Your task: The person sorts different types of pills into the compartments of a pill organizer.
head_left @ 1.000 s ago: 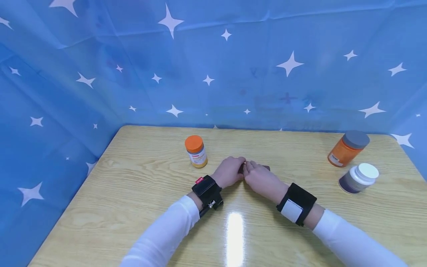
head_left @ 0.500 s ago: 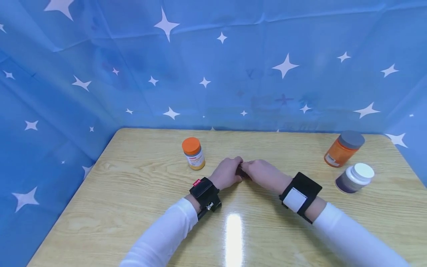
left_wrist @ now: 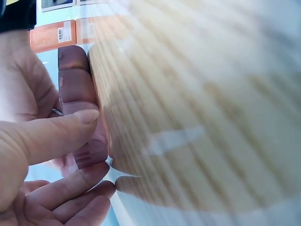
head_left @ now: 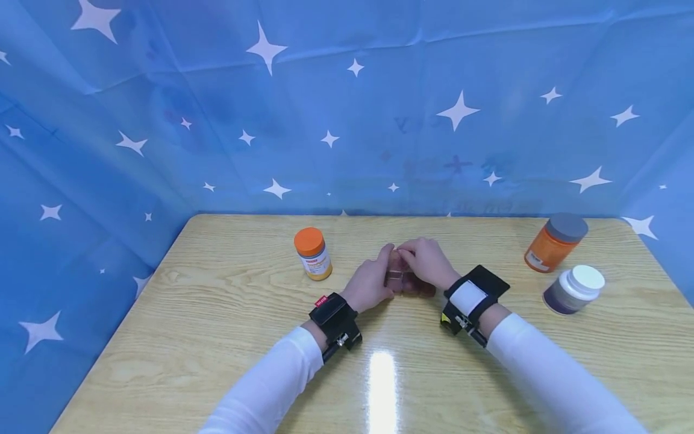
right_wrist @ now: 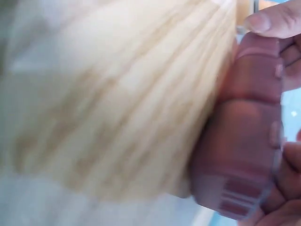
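Note:
A translucent reddish-brown pill organizer [head_left: 416,287] with several compartments rests on the table between the hands. From its left end, the left hand [head_left: 368,284] grips it; in the left wrist view the thumb [left_wrist: 75,129] lies across its side, with other fingers at its end. Along its far upper edge is the right hand [head_left: 431,263], thumb and index finger pinching what looks like a raised lid flap. The right wrist view shows the organizer [right_wrist: 240,132] close up, with curled right fingers [right_wrist: 287,181] behind it; their exact contact is partly hidden.
An orange-capped bottle [head_left: 313,256] stands left of the hands. To the right are an orange jar with a grey lid [head_left: 554,244] and a white-capped bottle [head_left: 575,290]. The wooden table [head_left: 217,337] meets a blue star-patterned curtain [head_left: 325,108] at the back.
The right hand has shifted up and its wrist has turned, baring more of the pill organizer. The left hand keeps its grip. The head view has tilted slightly.

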Tool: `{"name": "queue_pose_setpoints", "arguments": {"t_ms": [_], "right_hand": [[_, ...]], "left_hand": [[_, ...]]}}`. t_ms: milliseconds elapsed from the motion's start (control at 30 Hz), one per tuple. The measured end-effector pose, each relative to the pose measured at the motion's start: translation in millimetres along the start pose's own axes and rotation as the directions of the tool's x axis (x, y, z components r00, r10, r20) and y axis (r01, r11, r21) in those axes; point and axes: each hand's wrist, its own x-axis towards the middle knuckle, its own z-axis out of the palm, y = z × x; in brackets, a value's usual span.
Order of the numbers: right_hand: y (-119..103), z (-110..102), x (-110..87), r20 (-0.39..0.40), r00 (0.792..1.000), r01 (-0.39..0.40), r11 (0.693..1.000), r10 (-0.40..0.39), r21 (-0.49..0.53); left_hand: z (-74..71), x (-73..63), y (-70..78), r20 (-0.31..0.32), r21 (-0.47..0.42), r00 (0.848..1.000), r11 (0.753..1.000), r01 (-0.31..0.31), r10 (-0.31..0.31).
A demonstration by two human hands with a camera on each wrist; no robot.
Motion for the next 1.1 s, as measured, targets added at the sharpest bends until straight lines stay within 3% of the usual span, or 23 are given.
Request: {"name": "queue_pose_setpoints", "arguments": {"t_ms": [267,500,567,633,667,700,733,800,833,867,900,933,967,1000,1067,1100], "right_hand": [[6,0,-0.2,0.022,0.999,-0.048,0.999,0.048,0.024],[7,-5,-9.5,0.02,1.0,-0.009,0.999,0.008,0.032],[6,-8,-17.2,-0.024,1.0,0.019,0.999,-0.018,0.047],[6,-14,-27.1,-0.077,0.997,0.038,0.996,-0.032,0.08],[6,-18,-32.4,-0.107,0.994,0.041,0.994,-0.031,0.097],[7,-21,-37.1,-0.138,0.99,0.044,0.992,-0.027,0.115],[8,-24,-41.9,-0.164,0.986,0.043,0.991,-0.022,0.127],[12,-30,-50.8,-0.202,0.979,0.02,0.987,0.013,0.162],[14,-32,-54.9,-0.217,0.976,0.005,0.984,0.034,0.176],[17,-34,-58.8,-0.234,0.971,-0.007,0.982,0.052,0.19],[20,-36,-62.8,-0.246,0.967,-0.018,0.979,0.07,0.204],[22,-38,-66.7,-0.258,0.963,-0.029,0.976,0.085,0.214],[23,-40,-70.5,-0.267,0.959,-0.037,0.973,0.098,0.226],[25,-41,-73.9,-0.272,0.956,-0.046,0.97,0.112,0.239],[29,-42,-79.7,-0.278,0.951,-0.06,0.964,0.134,0.259],[30,-42,-82.0,-0.279,0.95,-0.066,0.962,0.142,0.265]], "left_hand": [[0.8,1.0,1.5,-0.005,-0.009,0.999,0.999,-0.033,0.033],[1.3,-0.8,-0.9,0.006,-0.036,1.0,0.999,-0.02,0.02],[-3.3,-6.3,-2.0,-0.03,-0.059,1.0,0.998,-0.009,0.008],[-12.1,-16.3,-3.1,-0.123,-0.109,0.992,0.994,-0.008,-0.005],[-17.8,-21.9,-4.7,-0.205,-0.133,0.979,0.99,-0.035,0.007],[-24.2,-27.5,-7.1,-0.307,-0.147,0.951,0.986,-0.075,0.026],[-31.3,-33.2,-9.9,-0.417,-0.139,0.908,0.984,-0.115,0.048],[-45.7,-42.6,-19.0,-0.621,-0.108,0.78,0.978,-0.179,0.074],[-52.2,-45.8,-25.0,-0.697,-0.089,0.714,0.979,-0.182,0.069],[-58.3,-48.2,-31.8,-0.745,-0.095,0.665,0.98,-0.174,0.046],[-63.6,-50.0,-38.6,-0.763,-0.136,0.646,0.98,-0.147,-0.009],[-67.8,-51.2,-45.8,-0.751,-0.214,0.655,0.968,-0.128,-0.08],[-70.6,-51.6,-53.4,-0.714,-0.312,0.681,0.944,-0.105,-0.16],[-72.1,-51.9,-60.2,-0.65,-0.41,0.719,0.91,-0.059,-0.246],[-71.8,-50.9,-72.0,-0.479,-0.587,0.79,0.809,0.034,-0.382],[-70.3,-50.0,-76.7,-0.392,-0.649,0.814,0.756,0.085,-0.428]]}}
